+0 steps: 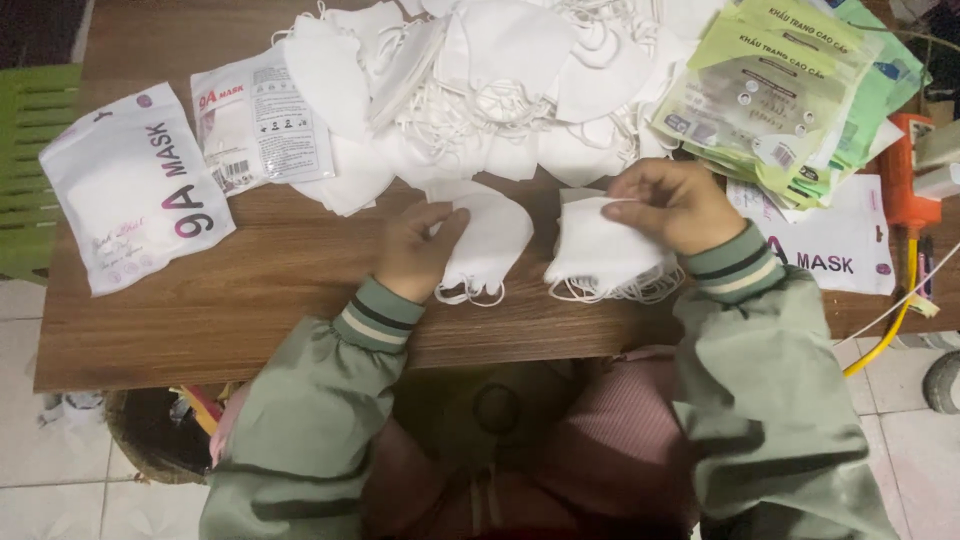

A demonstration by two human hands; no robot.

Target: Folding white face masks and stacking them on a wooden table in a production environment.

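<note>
My left hand [415, 250] rests on a white folded face mask [492, 240] lying flat on the wooden table [260, 300], fingers spread over its left edge. My right hand [672, 205] pinches the top of a small stack of white masks [600, 260] with ear loops hanging at the bottom edge. Both stacks sit side by side near the table's front edge. A big heap of loose white masks [480, 80] lies just behind them.
Two white printed mask pouches [135, 185] [255, 120] lie at the left. A stack of green pouches [770, 90] and another white pouch [835, 250] lie at the right. An orange tool [905, 175] with a yellow cable sits at the right edge. A green chair [30, 150] stands left.
</note>
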